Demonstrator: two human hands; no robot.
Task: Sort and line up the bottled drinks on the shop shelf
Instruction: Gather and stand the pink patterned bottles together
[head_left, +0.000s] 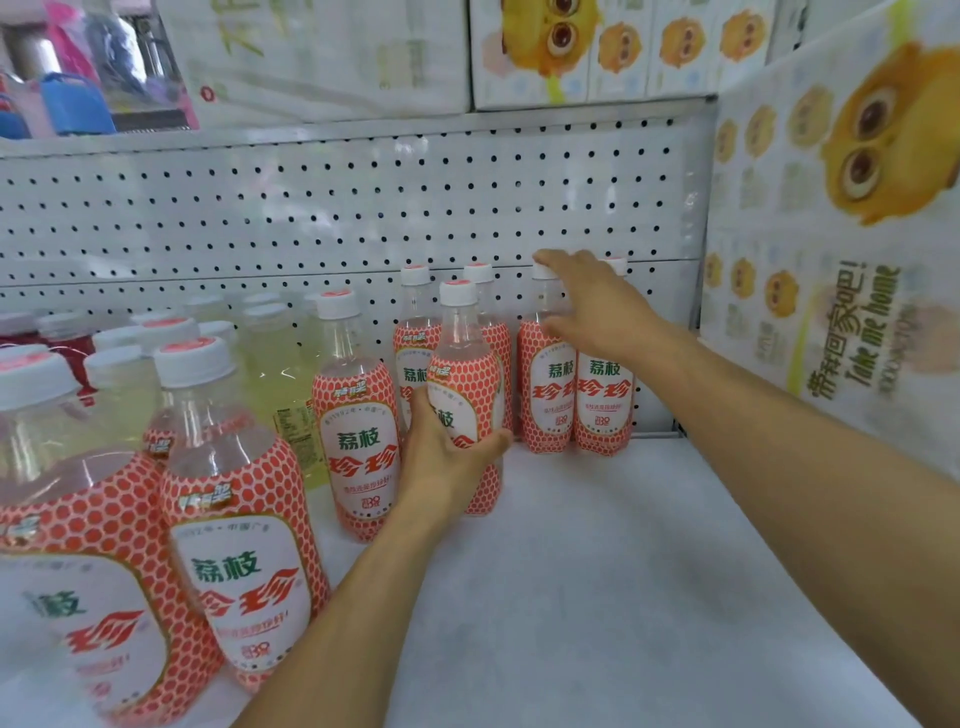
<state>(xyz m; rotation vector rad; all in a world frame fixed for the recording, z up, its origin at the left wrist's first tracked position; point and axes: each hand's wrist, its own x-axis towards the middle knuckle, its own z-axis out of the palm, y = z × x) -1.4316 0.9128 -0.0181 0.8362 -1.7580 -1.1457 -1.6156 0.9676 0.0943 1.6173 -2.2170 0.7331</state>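
Note:
Clear bottles with red honeycomb labels and white caps stand on a white shelf (597, 545). My left hand (447, 457) grips the lower body of one such lychee drink bottle (460, 374) in mid shelf. My right hand (597, 306) reaches with spread fingers over the tops of two bottles (576, 400) standing side by side against the pegboard back; whether it touches them I cannot tell. Two more bottles (415, 343) stand behind the held one, another bottle (358, 431) just left of it, and several large ones (239, 525) crowd the near left.
Pale yellow drink bottles (275, 374) and dark red ones (31, 332) stand at the back left. A white carton with a yellow cartoon figure (841, 218) walls the right side. The pegboard back panel (337, 208) and an upper shelf of cartons (322, 57) lie behind.

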